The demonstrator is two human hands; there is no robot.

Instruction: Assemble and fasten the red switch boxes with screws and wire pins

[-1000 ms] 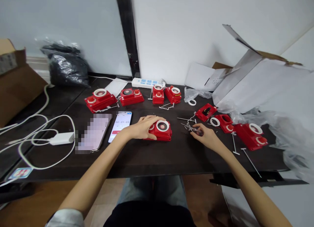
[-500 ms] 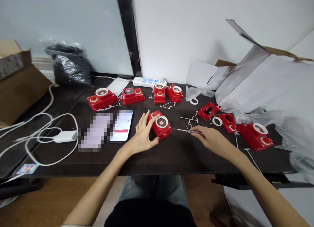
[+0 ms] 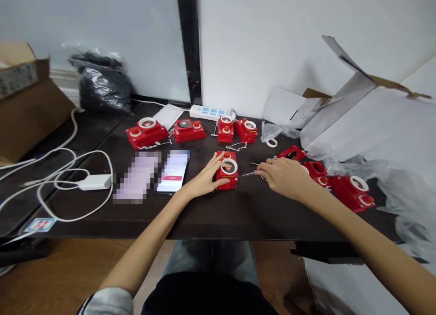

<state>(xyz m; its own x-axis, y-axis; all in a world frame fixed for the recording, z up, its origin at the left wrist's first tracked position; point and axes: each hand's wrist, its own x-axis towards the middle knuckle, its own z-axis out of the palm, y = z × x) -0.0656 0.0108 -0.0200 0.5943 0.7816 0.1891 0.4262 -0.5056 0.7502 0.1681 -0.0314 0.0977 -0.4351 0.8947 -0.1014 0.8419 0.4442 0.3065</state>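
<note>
Both hands have come closer together since the last look, & the red plastic box [image 3: 226, 176] has turned more upright. Left hand [image 3: 204, 181] is spread open, fingers lying on the box's hard, shiny top, w/ a round white ring [image 3: 229, 166] by them. Right hand [image 3: 284, 176] is curled, pinching a thin metal screwdriver [image 3: 247, 174], its tip just beside the box. Hands are apart, box between them on the dark table [image 3: 272, 219]. More red boxes [image 3: 189, 130] sit farther back.
</note>
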